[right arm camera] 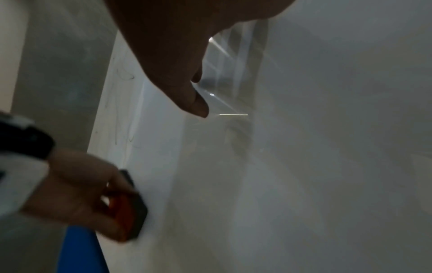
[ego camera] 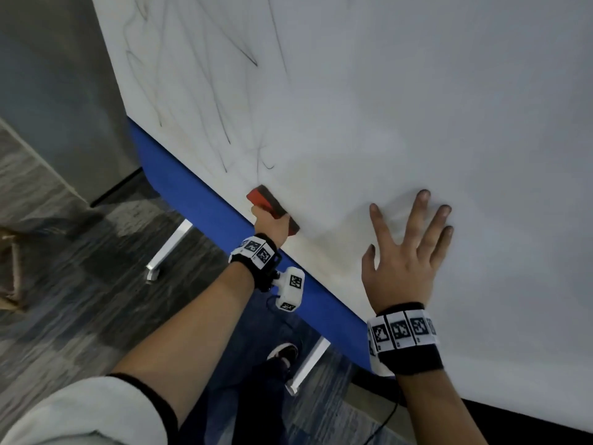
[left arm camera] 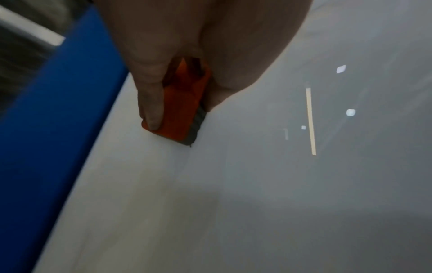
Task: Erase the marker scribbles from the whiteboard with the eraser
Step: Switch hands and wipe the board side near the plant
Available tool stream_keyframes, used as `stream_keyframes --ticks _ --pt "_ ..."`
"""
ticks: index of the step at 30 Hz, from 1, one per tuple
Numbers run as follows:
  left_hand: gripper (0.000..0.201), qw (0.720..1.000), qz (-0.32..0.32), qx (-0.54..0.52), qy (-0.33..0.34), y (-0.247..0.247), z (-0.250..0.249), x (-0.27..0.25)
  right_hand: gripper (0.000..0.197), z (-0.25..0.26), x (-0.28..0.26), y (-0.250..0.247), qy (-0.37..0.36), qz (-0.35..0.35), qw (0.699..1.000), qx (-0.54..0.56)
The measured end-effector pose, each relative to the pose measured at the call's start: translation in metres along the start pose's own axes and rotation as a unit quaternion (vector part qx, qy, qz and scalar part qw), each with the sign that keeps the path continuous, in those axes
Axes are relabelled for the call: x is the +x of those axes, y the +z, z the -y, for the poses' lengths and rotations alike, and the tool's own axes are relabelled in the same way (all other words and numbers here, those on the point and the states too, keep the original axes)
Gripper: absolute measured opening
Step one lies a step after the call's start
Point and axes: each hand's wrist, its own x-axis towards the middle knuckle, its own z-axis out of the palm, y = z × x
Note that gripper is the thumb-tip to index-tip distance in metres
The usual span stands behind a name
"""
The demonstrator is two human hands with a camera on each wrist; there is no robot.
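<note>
A large whiteboard (ego camera: pixel 385 107) fills the head view, with thin black marker scribbles (ego camera: pixel 224 101) on its left part. My left hand (ego camera: pixel 271 224) grips a red eraser (ego camera: pixel 268 203) with a dark felt face and presses it on the board near the lower edge, just below the scribbles. In the left wrist view the fingers (left arm camera: pixel 151 103) curl round the orange-red eraser (left arm camera: pixel 181 110). My right hand (ego camera: pixel 407 252) lies flat on the clean board with fingers spread. The right wrist view shows the eraser (right arm camera: pixel 131 212) in the left hand (right arm camera: pixel 77 192) at the lower left.
A blue panel (ego camera: pixel 179 184) runs along the board's lower edge, on white metal legs (ego camera: pixel 170 245). Below lie grey wood-pattern floor (ego camera: pixel 64 284) and blue carpet, with a shoe (ego camera: pixel 284 351) and a black cable (ego camera: pixel 385 422). A grey wall stands to the left.
</note>
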Motion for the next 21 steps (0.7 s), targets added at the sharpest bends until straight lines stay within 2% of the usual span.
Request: stream_keyframes --ticks 3,6,8,10,12,14,16,19,21 --pt "0.040 0.990 -0.008 0.067 0.120 -0.018 -0.048 -0.030 0.064 0.009 0.002 -0.002 0.009 -0.005 1.000 0.022" --pt "0.037 0.958 -0.027 0.092 0.270 -0.042 -0.102 -0.055 0.055 0.016 0.004 -0.006 -0.012 -0.012 0.998 0.056" --pt "0.033 0.941 -0.033 0.067 0.330 -0.057 -0.140 -0.065 0.051 0.018 0.010 -0.008 -0.062 -0.026 0.994 0.085" --pt "0.033 0.936 -0.044 0.019 0.349 -0.073 -0.177 -0.067 0.046 0.018 0.023 -0.014 -0.101 -0.049 0.988 0.108" --pt "0.035 0.947 -0.043 -0.053 0.315 -0.086 -0.206 -0.060 0.043 0.019 0.042 -0.023 -0.115 -0.079 0.982 0.130" --pt "0.042 0.968 -0.027 -0.106 0.228 -0.094 -0.210 -0.048 0.041 0.018 0.062 -0.035 -0.122 -0.107 0.976 0.142" --pt "0.048 0.983 -0.033 -0.075 0.167 -0.094 -0.192 -0.033 0.042 0.017 0.081 -0.049 -0.126 -0.130 0.974 0.140" --pt "0.057 0.988 -0.075 0.012 0.138 -0.083 -0.151 -0.017 0.056 0.020 0.103 -0.063 -0.135 -0.128 0.978 0.092" --pt "0.058 0.995 -0.069 0.004 0.072 -0.068 -0.112 -0.011 0.066 0.021 0.108 -0.061 -0.143 -0.114 0.982 0.050"
